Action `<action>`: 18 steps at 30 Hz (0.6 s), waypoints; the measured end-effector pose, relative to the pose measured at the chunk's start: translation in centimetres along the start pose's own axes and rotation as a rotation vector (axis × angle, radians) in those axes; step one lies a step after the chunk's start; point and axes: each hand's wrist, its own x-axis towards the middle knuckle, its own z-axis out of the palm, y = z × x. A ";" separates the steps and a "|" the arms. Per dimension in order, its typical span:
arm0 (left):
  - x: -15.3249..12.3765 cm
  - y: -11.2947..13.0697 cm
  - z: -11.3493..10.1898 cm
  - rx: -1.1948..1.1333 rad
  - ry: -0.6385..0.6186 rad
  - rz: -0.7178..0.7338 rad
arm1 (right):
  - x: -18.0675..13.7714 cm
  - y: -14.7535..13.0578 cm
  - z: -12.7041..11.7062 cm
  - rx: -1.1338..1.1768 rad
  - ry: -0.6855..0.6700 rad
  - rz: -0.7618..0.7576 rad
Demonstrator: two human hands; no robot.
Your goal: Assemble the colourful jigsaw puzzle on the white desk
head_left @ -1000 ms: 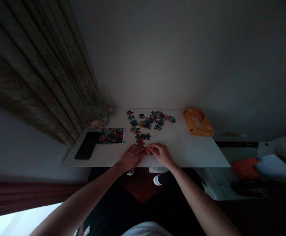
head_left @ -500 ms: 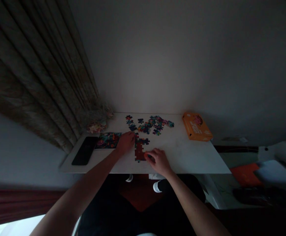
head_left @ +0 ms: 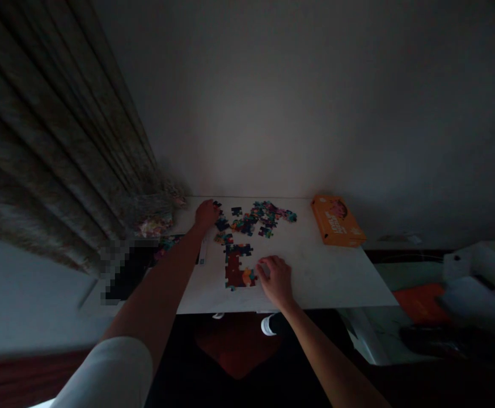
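My left hand point(head_left: 207, 214) reaches to the back left of the table, its fingers closed at a dark jigsaw piece point(head_left: 217, 204) that they partly cover. My right hand point(head_left: 276, 277) rests low, thumb and fingers curved and apart, with nothing visible in it. Just left of its fingertips lies a joined jigsaw section point(head_left: 232, 266), mostly dark red, with an orange patch at its lower right. Above that section sits a small brownish group of pieces point(head_left: 223, 238). A loose pile of colourful pieces point(head_left: 268, 212) spreads behind.
An orange puzzle box point(head_left: 338, 221) stands at the right of the white table point(head_left: 315, 277). A colourful picture sheet point(head_left: 166, 246) lies partly under my left forearm, beside a dark object point(head_left: 132, 272). A plastic-wrapped bundle point(head_left: 153, 221) is near the curtain point(head_left: 60, 141).
My left hand has moved up and away to the back pieces. My right hand has drawn slightly right, uncovering the orange patch. A brownish group now shows above the joined section.
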 end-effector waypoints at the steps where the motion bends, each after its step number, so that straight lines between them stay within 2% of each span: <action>1: 0.5 0.1 0.1 0.009 -0.006 -0.017 | 0.0 0.0 0.0 0.016 -0.012 -0.002; 8: 2.5 0.2 0.2 0.033 -0.038 -0.126 | 0.2 0.6 -0.4 0.125 -0.102 0.048; 11: 2.9 0.1 0.0 0.019 -0.042 -0.158 | 1.0 0.4 -0.6 0.130 -0.159 -0.031; 15: 2.7 -0.4 -0.4 -0.041 -0.001 -0.134 | 4.8 0.2 -0.3 0.040 -0.189 -0.176; 18: 1.8 -0.5 -0.6 -0.097 0.044 -0.080 | 9.4 0.2 0.6 -0.096 -0.203 -0.172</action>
